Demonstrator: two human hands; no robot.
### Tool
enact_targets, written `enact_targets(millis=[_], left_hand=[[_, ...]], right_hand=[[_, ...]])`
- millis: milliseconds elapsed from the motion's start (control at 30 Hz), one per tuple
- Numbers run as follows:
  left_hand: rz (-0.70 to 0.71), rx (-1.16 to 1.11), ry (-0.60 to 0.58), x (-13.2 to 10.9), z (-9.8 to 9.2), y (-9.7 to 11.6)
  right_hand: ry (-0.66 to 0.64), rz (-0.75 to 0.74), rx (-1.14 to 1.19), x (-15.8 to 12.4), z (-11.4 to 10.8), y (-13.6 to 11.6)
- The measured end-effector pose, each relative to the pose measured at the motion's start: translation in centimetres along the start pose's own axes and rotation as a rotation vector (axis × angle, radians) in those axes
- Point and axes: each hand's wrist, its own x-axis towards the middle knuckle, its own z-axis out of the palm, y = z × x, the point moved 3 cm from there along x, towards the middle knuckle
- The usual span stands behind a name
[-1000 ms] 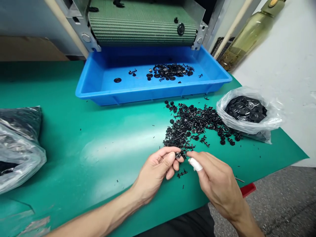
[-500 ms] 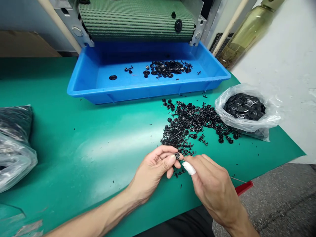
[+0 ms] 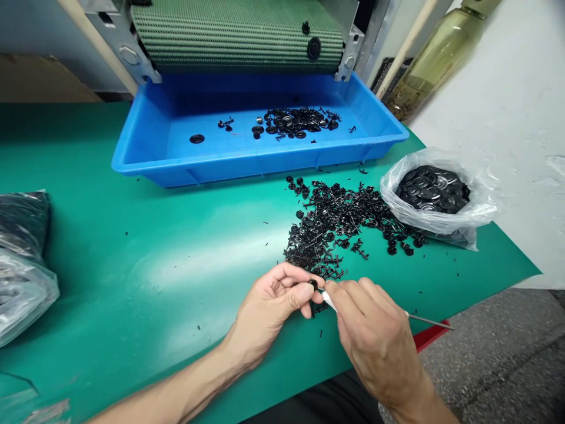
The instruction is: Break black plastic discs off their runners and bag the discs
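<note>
Between its thumb and fingers, my left hand (image 3: 282, 297) pinches a small round black plastic part (image 3: 313, 284) above the near edge of a pile. My right hand (image 3: 375, 335), with a white wrap (image 3: 329, 301) on the thumb, is closed around a thin metal rod tool (image 3: 430, 321). The rod's rear end sticks out past the right side of the hand, and its front end meets the black part, partly covered by my fingers. Beyond both hands lies the pile of small black plastic pieces (image 3: 339, 212) on the green table (image 3: 154, 259).
A blue tray (image 3: 265, 162) with black discs (image 3: 286, 121) stands below a green conveyor belt (image 3: 238, 35). On the right is an open plastic bag of black discs (image 3: 435, 188), with a bottle (image 3: 435, 56) behind. Another filled bag (image 3: 22, 265) lies left. Something red (image 3: 430, 337) shows at the table edge.
My right hand has turned, and more of the rod's rear end shows. The black part in my left fingers is tilted differently. The whole view has shifted slightly.
</note>
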Motion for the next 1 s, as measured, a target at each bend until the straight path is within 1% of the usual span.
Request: enact_targets(millis=[67, 167, 233, 333, 400, 433, 500, 600, 667, 767, 867, 1000], left_hand=[[0.003, 0.021, 0.036, -0.1, 0.1, 0.1], [0.005, 0.036, 0.093, -0.2, 0.3, 0.1], [0.007, 0.038, 0.124, -0.2, 0.3, 0.1], [-0.019, 0.036, 0.183, -0.2, 0.1, 0.1], [-0.036, 0.018, 0.231, -0.2, 0.0, 0.2], [-0.04, 0.007, 0.248, -0.2, 0.0, 0.3], [-0.035, -0.032, 0.27, -0.2, 0.0, 0.5], [-0.004, -0.109, 0.274, -0.3, -0.1, 0.8], [-0.003, -0.117, 0.244, -0.4, -0.1, 0.9], [-0.044, -0.073, 0.196, -0.6, -0.3, 0.9], [-0.08, -0.006, 0.18, -1.0, -0.5, 1.0], [-0.068, -0.008, 0.212, -1.5, -0.9, 1.2]], right_hand=[[0.026, 0.0, -0.022, -0.2, 0.3, -0.4], [0.046, 0.038, 0.04, -0.4, 1.0, -0.9], [0.057, 0.102, 0.131, -0.4, 1.6, -1.0], [0.043, 0.248, 0.26, -0.6, 2.2, -0.3], [0.041, 0.335, 0.277, -0.7, 2.3, 0.6], [0.032, 0.355, 0.275, -0.8, 2.3, 1.1], [-0.022, 0.343, 0.288, -0.6, 2.3, 1.8], [-0.164, 0.304, 0.323, 0.1, 2.6, 2.2], [-0.232, 0.317, 0.302, 0.8, 2.6, 2.1], [-0.304, 0.344, 0.278, 1.6, 2.5, 2.0], [-0.311, 0.345, 0.283, 1.8, 2.4, 2.0], [-0.233, 0.305, 0.193, 1.7, 2.2, 1.6]])
